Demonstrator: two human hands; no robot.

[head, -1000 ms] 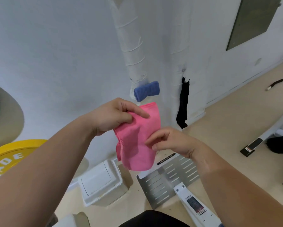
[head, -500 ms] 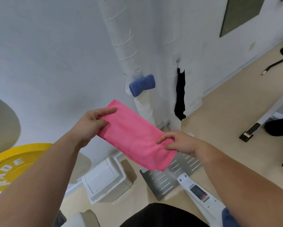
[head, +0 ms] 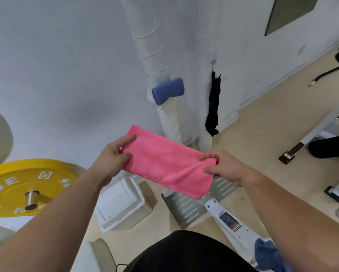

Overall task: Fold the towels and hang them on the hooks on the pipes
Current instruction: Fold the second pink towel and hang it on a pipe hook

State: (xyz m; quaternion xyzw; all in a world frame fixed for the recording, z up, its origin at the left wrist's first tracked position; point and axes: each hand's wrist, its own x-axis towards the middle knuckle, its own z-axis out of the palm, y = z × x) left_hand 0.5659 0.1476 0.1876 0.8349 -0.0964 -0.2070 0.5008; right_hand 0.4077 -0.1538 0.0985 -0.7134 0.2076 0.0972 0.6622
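A pink towel [head: 166,161] is stretched flat as a folded strip between my hands. My left hand [head: 113,154] pinches its left end and my right hand [head: 221,165] pinches its right end. Behind it stand two white wrapped pipes [head: 145,36] against the wall. A folded blue towel [head: 168,90] hangs on the left pipe. A black towel [head: 213,105] hangs from a hook [head: 212,62] on the right pipe. Another blue cloth [head: 266,254] lies at the lower right, partly behind my right arm.
A yellow weight plate [head: 21,185] on a bar sits at the left. A white box [head: 121,203] and a slotted metal plate [head: 186,205] of a white machine frame [head: 229,220] lie on the beige floor below my hands. More gym equipment stands at the right.
The pink towel went from bunched and hanging from my left hand to spread out as a flat strip between both hands, which have moved apart and lower.
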